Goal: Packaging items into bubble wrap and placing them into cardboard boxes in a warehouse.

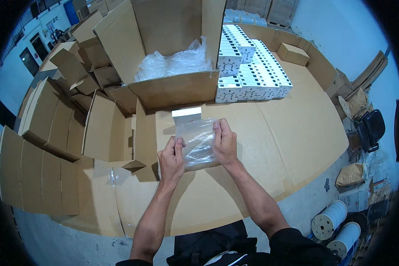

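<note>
A clear plastic bag (198, 144) is stretched between my two hands above the cardboard-covered table. My left hand (171, 158) pinches its left edge, thumb on top. On the other side, my right hand (225, 142) grips the upper right edge, fingers curled behind it. Just beyond the bag stands a small white box (186, 115), its lower part hidden by the plastic. Left of my left hand, an open brown carton (103, 133) lies with its flaps spread.
A large open carton (177, 91) holding more clear bags (175, 62) stands at the far side. To its right are stacked white printed boxes (261, 73). Folded cartons (35, 173) line the left. A small brown box (293, 54) sits far right; cable spools (330, 219) stand on the floor.
</note>
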Demonstrator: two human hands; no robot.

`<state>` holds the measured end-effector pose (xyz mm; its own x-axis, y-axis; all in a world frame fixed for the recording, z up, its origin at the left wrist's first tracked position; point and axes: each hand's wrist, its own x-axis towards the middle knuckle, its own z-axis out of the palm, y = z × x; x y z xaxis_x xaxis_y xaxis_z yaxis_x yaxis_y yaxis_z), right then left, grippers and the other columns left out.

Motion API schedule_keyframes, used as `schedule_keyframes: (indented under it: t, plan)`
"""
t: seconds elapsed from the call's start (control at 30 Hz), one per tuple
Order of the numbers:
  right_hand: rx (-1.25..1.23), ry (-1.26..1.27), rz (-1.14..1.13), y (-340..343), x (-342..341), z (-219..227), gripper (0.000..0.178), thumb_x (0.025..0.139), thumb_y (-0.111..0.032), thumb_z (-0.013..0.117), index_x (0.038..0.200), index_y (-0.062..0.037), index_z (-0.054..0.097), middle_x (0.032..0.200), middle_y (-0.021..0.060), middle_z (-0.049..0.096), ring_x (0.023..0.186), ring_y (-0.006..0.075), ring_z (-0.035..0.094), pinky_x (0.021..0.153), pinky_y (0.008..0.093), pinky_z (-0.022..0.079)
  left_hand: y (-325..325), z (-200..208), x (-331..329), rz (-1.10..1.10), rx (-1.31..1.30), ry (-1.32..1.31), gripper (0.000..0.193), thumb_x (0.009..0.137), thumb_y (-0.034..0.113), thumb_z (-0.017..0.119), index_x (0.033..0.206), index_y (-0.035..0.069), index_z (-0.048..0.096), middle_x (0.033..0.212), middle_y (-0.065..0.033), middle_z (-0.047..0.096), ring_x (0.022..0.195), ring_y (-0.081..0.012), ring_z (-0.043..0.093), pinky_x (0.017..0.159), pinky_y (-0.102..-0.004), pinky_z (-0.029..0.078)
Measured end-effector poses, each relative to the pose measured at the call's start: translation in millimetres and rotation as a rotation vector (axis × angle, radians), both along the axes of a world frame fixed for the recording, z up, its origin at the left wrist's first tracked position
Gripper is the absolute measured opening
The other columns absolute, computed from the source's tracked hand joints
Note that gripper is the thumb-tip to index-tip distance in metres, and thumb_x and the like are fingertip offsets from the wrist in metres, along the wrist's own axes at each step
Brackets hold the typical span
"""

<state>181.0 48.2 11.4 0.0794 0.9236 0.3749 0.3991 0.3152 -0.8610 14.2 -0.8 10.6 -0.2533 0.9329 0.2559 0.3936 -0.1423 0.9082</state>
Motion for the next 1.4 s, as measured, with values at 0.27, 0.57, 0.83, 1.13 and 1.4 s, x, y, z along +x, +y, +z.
schedule_keyframes:
  t: [0.27, 0.57, 0.83, 1.13, 1.4]
  plan:
    - [-0.256, 0.235, 0.162, -3.4, -6.9, -0.2, 0.022, 0.107, -0.02, 0.052, 0.093, -0.0021, 0.055, 0.067, 0.0088, 0.059, 0.058, 0.0159, 0.06, 0.055, 0.0326, 0.046, 6.9, -10.7, -9.6, -0.067, -0.078, -0.378, 0.027, 0.091, 0.02, 0.077, 0.108, 0.002, 0.067, 0.085, -0.0021, 0.069, 0.076, -0.0129, 0.064, 0.071, -0.0301, 0.053]
    - [-0.235, 0.599, 0.191, 17.2, 9.6, -12.5, 0.014, 0.104, -0.015, 0.058, 0.104, -0.0031, 0.066, 0.089, 0.0004, 0.068, 0.079, 0.0066, 0.061, 0.068, 0.0238, 0.048, 13.0, -3.8, -20.7, -0.345, -0.261, -0.403, 0.047, 0.076, 0.013, 0.089, 0.114, 0.002, 0.065, 0.092, -0.0043, 0.072, 0.084, -0.0131, 0.067, 0.079, -0.0293, 0.055]
    - [0.424, -0.282, 0.263, 22.7, 12.4, 42.3, 0.027, 0.081, -0.012, 0.077, 0.107, -0.0079, 0.071, 0.115, 0.0093, 0.067, 0.11, 0.0291, 0.061, 0.095, 0.0415, 0.049, 16.2, -6.4, -24.8, -0.342, -0.281, -0.351, 0.046, 0.075, 0.012, 0.089, 0.114, 0.001, 0.066, 0.092, -0.0053, 0.073, 0.086, -0.0138, 0.068, 0.081, -0.0312, 0.056]
    - [0.419, -0.322, 0.286, 22.8, 0.8, 29.7, 0.018, 0.075, -0.004, 0.081, 0.09, -0.0079, 0.072, 0.119, 0.0069, 0.066, 0.114, 0.0302, 0.058, 0.099, 0.0442, 0.047, 19.3, -9.7, -24.0, -0.308, -0.282, -0.317, 0.041, 0.077, 0.013, 0.087, 0.111, 0.001, 0.067, 0.094, -0.006, 0.073, 0.085, -0.0141, 0.068, 0.079, -0.0307, 0.056]
    - [0.551, -0.401, 0.378, 12.3, 2.5, 40.3, 0.018, 0.075, -0.004, 0.076, 0.088, -0.008, 0.064, 0.095, 0.0054, 0.065, 0.098, 0.0263, 0.063, 0.092, 0.041, 0.045, 22.3, -15.9, -25.4, -0.231, -0.341, -0.308, 0.035, 0.078, 0.011, 0.086, 0.107, 0.001, 0.068, 0.093, -0.0079, 0.073, 0.08, -0.014, 0.068, 0.07, -0.0295, 0.056]
